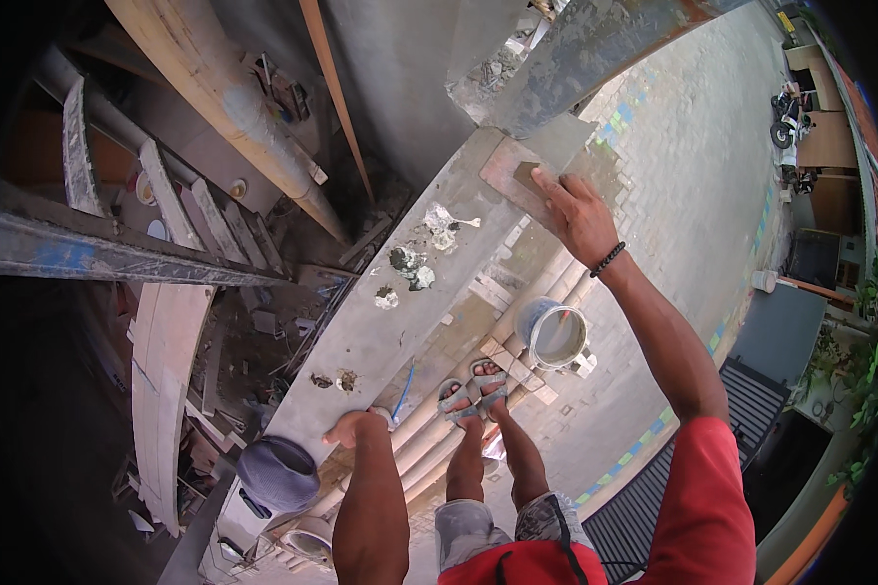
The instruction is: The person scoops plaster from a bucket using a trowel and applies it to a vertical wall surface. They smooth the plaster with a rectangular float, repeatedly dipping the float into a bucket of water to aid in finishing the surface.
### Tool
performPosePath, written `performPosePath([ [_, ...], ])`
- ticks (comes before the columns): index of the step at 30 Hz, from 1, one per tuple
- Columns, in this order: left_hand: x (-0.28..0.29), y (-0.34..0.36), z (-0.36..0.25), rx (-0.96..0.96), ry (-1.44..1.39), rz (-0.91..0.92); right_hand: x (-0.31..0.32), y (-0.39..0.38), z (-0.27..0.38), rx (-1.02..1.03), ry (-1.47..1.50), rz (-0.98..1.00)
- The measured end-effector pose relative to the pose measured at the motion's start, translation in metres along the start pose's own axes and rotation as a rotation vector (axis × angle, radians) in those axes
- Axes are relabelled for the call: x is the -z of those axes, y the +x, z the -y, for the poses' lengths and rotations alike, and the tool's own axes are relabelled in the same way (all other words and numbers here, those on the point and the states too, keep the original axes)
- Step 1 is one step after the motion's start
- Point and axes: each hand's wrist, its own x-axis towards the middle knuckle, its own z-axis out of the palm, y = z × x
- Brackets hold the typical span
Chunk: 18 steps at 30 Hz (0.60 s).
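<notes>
My right hand [583, 222] is closed round the handle of a plastering float [509, 174], whose flat blade lies on the far part of a grey concrete ledge [346, 317]. My left hand [359, 429] is at the ledge's near edge, thumb over the top and the other fingers mostly hidden; it seems to grip that edge. A thin blue strip [403, 388] and a small white piece show beside it. White and dark lumps of wet mix [415, 268] sit along the ledge. A grey cap [278, 473] rests on its near end.
My sandalled feet [473, 390] stand on bamboo poles [439, 448] high over a paved yard [693, 185]. A bucket [558, 336] of grey liquid stands on boards close by. Left of the ledge, timber beams [166, 366] and a thick bamboo pole [229, 107] cross a cluttered drop.
</notes>
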Motion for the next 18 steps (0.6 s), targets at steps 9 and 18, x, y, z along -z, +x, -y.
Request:
performPosePath([
  [9,0.0,0.012,-0.002,0.047,-0.012,-0.035,0.03,-0.05,-0.012,-0.286,0.089,-0.155],
  [18,0.0,0.006,-0.001,0.003,-0.024,-0.064,-0.013,-0.017,0.003,-0.304,0.025,-0.226],
])
